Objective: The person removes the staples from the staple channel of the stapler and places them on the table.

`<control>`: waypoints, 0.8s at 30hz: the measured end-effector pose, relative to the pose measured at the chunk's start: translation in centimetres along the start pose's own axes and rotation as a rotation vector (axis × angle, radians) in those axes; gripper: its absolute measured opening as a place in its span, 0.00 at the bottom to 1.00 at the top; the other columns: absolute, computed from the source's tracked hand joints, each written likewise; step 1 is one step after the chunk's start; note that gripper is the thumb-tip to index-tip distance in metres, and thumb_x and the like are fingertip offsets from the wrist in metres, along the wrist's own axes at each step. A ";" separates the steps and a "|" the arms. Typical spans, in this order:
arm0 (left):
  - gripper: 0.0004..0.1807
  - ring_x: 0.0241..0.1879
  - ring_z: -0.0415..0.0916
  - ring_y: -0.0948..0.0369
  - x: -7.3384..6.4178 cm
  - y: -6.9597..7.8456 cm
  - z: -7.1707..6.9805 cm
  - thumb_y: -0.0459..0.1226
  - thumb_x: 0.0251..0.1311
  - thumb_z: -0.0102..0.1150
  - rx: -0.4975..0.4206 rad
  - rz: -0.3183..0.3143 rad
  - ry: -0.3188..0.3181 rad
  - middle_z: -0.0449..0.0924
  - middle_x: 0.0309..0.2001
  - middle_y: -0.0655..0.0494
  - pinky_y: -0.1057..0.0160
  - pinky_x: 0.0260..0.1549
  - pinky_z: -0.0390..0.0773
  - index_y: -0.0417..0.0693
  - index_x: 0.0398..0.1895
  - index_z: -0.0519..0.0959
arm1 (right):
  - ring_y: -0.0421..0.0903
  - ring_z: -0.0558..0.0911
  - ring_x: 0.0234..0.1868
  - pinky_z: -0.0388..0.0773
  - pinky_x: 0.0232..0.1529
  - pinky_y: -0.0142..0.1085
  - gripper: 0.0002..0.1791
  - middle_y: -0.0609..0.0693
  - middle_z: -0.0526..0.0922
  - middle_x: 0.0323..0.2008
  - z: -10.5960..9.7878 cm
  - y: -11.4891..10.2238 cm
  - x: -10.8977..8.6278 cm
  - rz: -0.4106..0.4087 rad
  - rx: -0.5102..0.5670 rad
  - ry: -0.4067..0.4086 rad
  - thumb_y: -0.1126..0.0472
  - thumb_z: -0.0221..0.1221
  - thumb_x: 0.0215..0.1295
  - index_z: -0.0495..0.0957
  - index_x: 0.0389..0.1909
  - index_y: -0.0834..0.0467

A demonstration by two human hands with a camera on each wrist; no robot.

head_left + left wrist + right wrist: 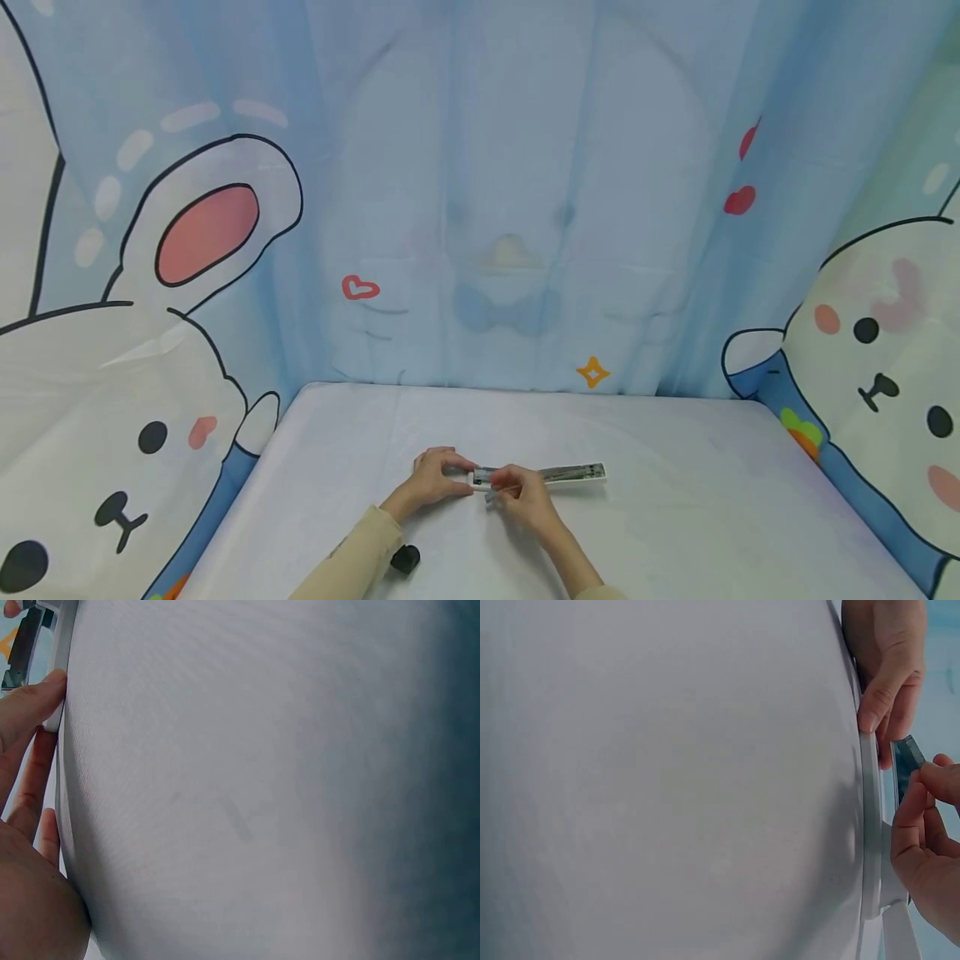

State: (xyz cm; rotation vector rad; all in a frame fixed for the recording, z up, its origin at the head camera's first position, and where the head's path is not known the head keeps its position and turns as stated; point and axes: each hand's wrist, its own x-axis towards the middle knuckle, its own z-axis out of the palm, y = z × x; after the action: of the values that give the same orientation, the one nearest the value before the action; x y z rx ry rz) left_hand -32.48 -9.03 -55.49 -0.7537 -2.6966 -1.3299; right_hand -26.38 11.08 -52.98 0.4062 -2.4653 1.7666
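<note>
Supervisor: Location and grip status?

Operator: From my station, the white-edged strip [573, 473] is on or just above the table [712, 508]; I cannot tell which. The left hand [430, 482] grips its left end, thumb at the near edge and fingers at the far edge, spaced to the strip's width. The right hand [522, 497] pinches a small dark piece [910, 754] between thumb and fingers at the left part of the strip. I cannot tell whether the two are joined.

Supervisor: Handling?

Operator: I judge the strip light and stiff, with smooth edges that may slip. Its dark, shiny inside looks thin; treat as fragile. Hold by both long edges, close to an end. Do not press on the inside.

Supervisor: Orientation?

Operator: Long axis runs left to right, roughly parallel to the table's far edge. The left end points into the left hand; the right end extends free beyond the right hand, slightly farther from the person. A black object [406, 559] sits just beside the left sleeve [360, 550].
</note>
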 end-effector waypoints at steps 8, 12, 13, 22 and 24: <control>0.17 0.60 0.69 0.45 -0.1 0.0 -0.1 0.36 0.44 0.77 0.018 0.000 0.006 0.87 0.42 0.56 0.37 0.59 0.54 0.48 0.41 0.88 | 0.46 0.82 0.32 0.78 0.32 0.29 0.14 0.59 0.84 0.31 0.8 1.0 -0.6 -0.013 -0.027 -0.081 0.85 0.56 0.46 0.80 0.35 0.72; 0.17 0.60 0.69 0.45 0.0 0.1 -0.2 0.36 0.44 0.77 0.028 0.005 0.012 0.87 0.43 0.57 0.37 0.59 0.54 0.48 0.41 0.88 | 0.48 0.82 0.33 0.78 0.32 0.30 0.14 0.59 0.84 0.32 1.0 1.1 -0.7 -0.015 -0.039 -0.097 0.85 0.56 0.48 0.79 0.35 0.71; 0.17 0.60 0.69 0.45 0.0 0.1 -0.2 0.37 0.44 0.77 0.028 0.006 0.013 0.87 0.42 0.57 0.37 0.58 0.54 0.48 0.41 0.88 | 0.49 0.82 0.33 0.79 0.33 0.29 0.14 0.59 0.84 0.32 1.0 1.1 -0.7 -0.013 -0.038 -0.098 0.85 0.56 0.48 0.79 0.36 0.71; 0.16 0.60 0.69 0.44 -0.1 0.3 -0.2 0.37 0.45 0.76 0.022 0.000 -0.002 0.87 0.43 0.56 0.36 0.59 0.53 0.47 0.41 0.88 | 0.49 0.83 0.34 0.79 0.33 0.29 0.14 0.58 0.84 0.32 1.1 0.8 -0.8 -0.003 -0.063 -0.112 0.85 0.56 0.48 0.79 0.36 0.72; 0.16 0.60 0.69 0.44 -0.1 0.2 -0.1 0.36 0.45 0.76 0.016 -0.001 0.003 0.87 0.43 0.56 0.36 0.59 0.52 0.47 0.41 0.88 | 0.50 0.83 0.34 0.79 0.33 0.29 0.13 0.58 0.84 0.32 1.0 0.7 -0.9 -0.011 -0.067 -0.115 0.85 0.56 0.48 0.79 0.36 0.72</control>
State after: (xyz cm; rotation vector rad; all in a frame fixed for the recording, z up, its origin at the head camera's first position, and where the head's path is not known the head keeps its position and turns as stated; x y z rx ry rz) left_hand -32.36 -9.05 -55.28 -0.7486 -2.7020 -1.3067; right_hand -25.64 10.48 -54.19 0.5286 -2.5863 1.6967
